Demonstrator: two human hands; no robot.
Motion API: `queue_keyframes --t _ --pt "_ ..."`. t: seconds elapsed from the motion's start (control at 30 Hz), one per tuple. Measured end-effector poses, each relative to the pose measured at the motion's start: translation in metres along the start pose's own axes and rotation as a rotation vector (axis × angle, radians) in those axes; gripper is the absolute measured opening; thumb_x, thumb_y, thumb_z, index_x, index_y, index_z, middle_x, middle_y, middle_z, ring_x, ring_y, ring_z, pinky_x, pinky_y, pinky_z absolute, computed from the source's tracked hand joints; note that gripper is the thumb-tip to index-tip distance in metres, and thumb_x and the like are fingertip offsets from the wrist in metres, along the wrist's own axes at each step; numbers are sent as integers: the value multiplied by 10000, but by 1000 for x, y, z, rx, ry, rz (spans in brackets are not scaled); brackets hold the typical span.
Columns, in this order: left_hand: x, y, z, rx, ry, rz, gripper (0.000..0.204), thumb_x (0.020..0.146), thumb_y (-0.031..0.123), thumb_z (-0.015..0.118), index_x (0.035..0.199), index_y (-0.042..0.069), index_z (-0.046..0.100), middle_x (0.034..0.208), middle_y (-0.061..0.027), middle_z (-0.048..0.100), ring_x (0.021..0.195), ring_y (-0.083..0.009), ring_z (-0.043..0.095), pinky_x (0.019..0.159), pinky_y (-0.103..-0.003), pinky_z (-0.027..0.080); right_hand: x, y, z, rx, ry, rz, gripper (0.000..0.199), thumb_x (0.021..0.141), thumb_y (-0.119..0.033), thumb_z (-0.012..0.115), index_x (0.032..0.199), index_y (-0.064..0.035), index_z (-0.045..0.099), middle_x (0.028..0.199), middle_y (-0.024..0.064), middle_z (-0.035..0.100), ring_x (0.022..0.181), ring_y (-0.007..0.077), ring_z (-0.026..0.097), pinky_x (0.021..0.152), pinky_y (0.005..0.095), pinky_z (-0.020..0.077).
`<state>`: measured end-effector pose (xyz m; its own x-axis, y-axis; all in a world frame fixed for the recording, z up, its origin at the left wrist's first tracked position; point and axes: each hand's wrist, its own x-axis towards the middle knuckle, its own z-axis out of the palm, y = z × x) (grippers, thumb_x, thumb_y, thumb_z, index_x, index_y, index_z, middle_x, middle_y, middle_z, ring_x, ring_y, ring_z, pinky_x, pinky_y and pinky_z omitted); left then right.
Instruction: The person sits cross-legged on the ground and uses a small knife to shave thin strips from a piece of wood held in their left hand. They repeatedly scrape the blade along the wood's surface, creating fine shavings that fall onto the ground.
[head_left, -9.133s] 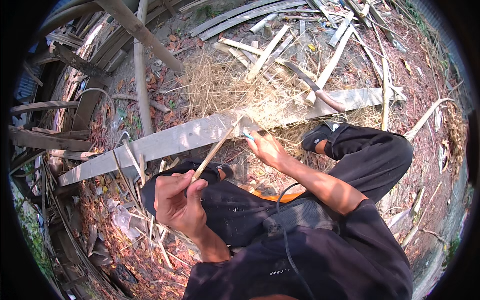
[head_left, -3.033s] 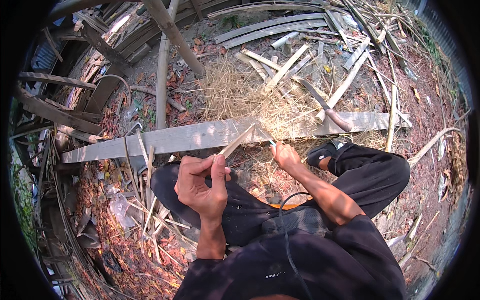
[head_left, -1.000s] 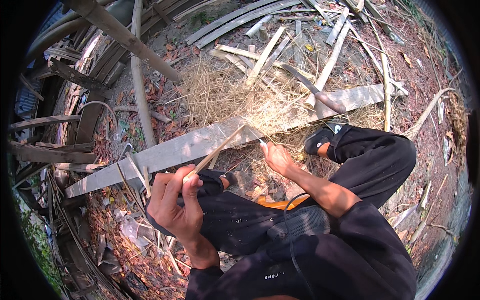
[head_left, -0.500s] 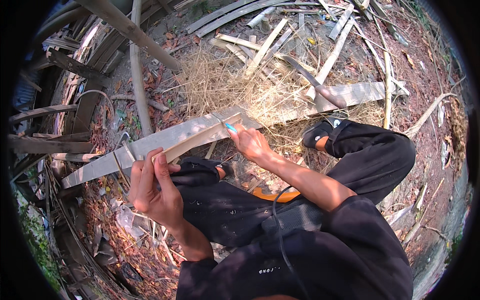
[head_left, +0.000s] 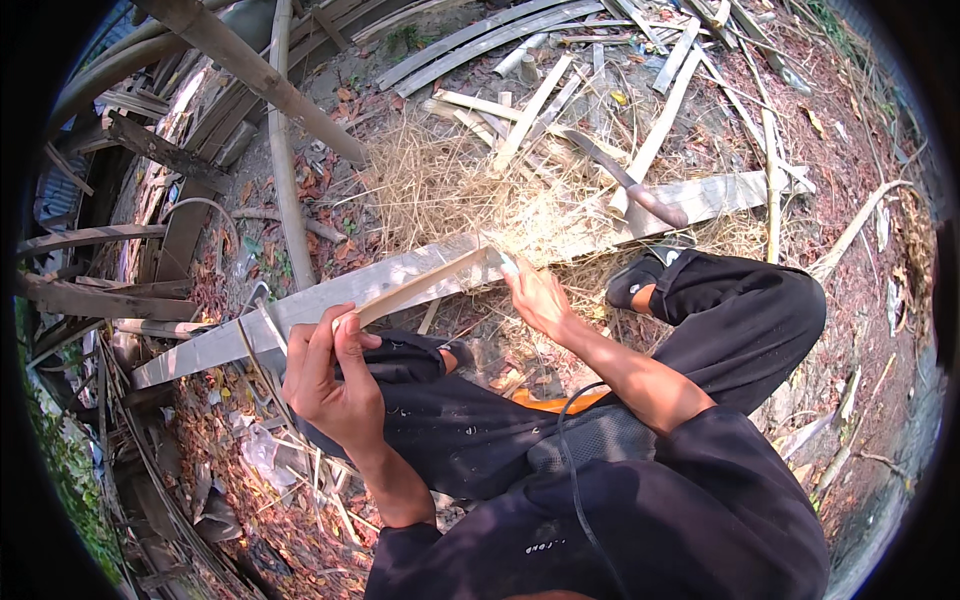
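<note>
Head view: the left hand grips the near end of a thin bamboo strip, fingers closed around it. At the far end, the right hand pinches what looks like a small blade, seemingly mid-shaving; next, steady pressure along the strip, above the long plank.

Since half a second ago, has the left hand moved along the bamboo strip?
Yes. The left hand has slid rightward relative to the long flat plank, still gripping the bamboo strip.

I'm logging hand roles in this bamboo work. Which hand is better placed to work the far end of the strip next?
Probably the right hand: it sits at the far end of the strip, by the plank. The left hand grips the near end, steadying it.
</note>
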<state>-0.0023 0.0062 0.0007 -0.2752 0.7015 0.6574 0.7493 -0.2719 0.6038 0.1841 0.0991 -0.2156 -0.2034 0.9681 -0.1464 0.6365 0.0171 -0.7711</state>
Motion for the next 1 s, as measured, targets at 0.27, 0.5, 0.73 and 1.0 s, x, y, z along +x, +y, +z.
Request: queue_keyframes --t 0.27,0.5,0.73,1.0 --pt "-4 15 -1 19 -79 45 121 940 3 598 970 -79 682 770 -72 587 597 -114 608 554 -218 452 21 27 43 -121 57 -221 341 1016 -311 413 1056 19 492 734 291 626 707 480 625 647 541 520" --pt "-5 16 2 21 -75 69 118 907 16 645 965 -72 697 773 -97 622 588 -140 640 500 -222 431 34 65 57 -336 -44 3 378 1015 -361 425 1055 -2 534 904 282 654 856 436 661 737 520 543" --pt "-4 1 -8 -4 -15 -31 125 921 19 634 973 -76 698 775 -103 627 587 -132 642 490 -212 431 24 23 34 -29 14 -96 386 1016 -347 410 1011 15 542 709 251 653 678 463 651 651 520 545" --pt "-2 4 -5 33 -10 5 109 899 8 655 969 -53 711 764 -89 639 585 -122 646 489 -198 423 47 61 64 -164 -81 75 442 1007 -390 415 1000 23 569 862 270 658 848 468 646 736 528 529"
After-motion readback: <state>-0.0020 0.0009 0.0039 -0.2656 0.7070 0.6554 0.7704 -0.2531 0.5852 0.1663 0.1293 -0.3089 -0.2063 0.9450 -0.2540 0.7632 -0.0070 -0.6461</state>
